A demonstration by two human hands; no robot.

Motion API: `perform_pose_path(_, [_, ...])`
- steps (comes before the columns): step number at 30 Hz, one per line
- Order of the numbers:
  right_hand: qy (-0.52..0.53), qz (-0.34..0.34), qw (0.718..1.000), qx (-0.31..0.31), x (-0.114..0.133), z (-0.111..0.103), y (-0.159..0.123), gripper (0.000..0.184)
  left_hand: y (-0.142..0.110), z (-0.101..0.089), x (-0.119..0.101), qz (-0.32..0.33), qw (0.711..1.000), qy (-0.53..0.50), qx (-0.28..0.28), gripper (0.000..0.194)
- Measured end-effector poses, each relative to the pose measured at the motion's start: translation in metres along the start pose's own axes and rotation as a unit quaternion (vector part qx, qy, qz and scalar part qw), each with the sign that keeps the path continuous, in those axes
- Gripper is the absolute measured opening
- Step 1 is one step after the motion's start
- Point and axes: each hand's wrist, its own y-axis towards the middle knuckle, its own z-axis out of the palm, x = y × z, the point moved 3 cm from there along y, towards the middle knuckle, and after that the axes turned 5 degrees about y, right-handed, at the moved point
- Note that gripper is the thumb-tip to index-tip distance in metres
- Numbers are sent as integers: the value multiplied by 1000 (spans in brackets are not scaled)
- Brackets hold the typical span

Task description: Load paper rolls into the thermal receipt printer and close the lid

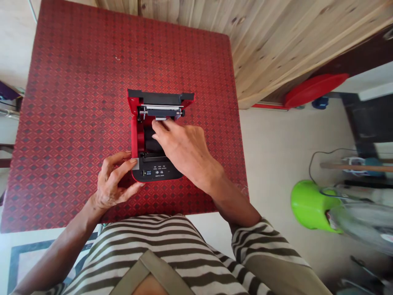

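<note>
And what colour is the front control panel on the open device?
The control panel is black with small pale markings; the head view shows it.

Knotty panelling (270, 45) and pale floor (267, 151) border a red-patterned table (76, 82).

The device (158, 169), just off centre toward nine o'clock, pairs glossy red walls with a black front panel bearing small white print; its raised lid (161, 98), at the device's twelve o'clock, is black with red ends. A pale grey patch (136, 164) marks its seven o'clock corner. Beneath spreads a red tablecloth (76, 102) with rows of dark diamonds. At six o'clock, the shirt (159, 233) is striped off-white and dark olive, trimmed plain olive; at one, pale wooden boards (260, 53) show brown knots; at four, a bucket (302, 205) is lime green.
</note>
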Motion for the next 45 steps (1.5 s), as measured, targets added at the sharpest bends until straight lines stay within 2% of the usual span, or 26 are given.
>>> perform_pose_path(5, [-13, 4, 996, 84, 9, 3, 15, 42, 0, 1, 0, 8, 1000, 0, -5, 69])
perform_pose_path(12, [-13, -10, 993, 121, 14, 3, 21, 48, 4, -1, -3, 26, 1000, -6, -9, 69])
perform_pose_path(17, [-3, 4, 987, 158, 13, 0, 22, 49, 5, 0, -4, 27, 999, -15, -14, 70])
perform_pose_path(23, [-11, 7, 992, 122, 10, 0, 18, 46, 6, 0, -5, 23, 999, -24, -14, 71])
perform_pose_path(29, [8, 21, 996, 88, 11, -6, 3, 34, 4, 0, -3, 15, 1000, -18, -11, 74])
perform_pose_path(32, [76, 18, 997, 0, 2, -17, -16, 25, 3, -1, -2, 11, 1000, -15, -4, 74])
perform_pose_path(34, [184, 14, 977, -106, -14, -28, -36, 16, 4, -1, -2, 18, 1000, -12, -5, 73])
perform_pose_path(36, [310, 30, 929, -202, -37, -34, -62, 19, 6, -1, -3, 30, 999, -12, -12, 74])
perform_pose_path(38, [400, 68, 878, -253, -59, -29, -87, 27, 8, -1, -5, 35, 999, -11, -15, 74])
perform_pose_path(41, [455, 140, 845, -242, -77, -3, -116, 30, 11, -1, -5, 29, 999, 5, -12, 78])
perform_pose_path(45, [473, 183, 846, -163, -64, 40, -129, 25, 14, 0, -2, 37, 999, 27, -18, 89])
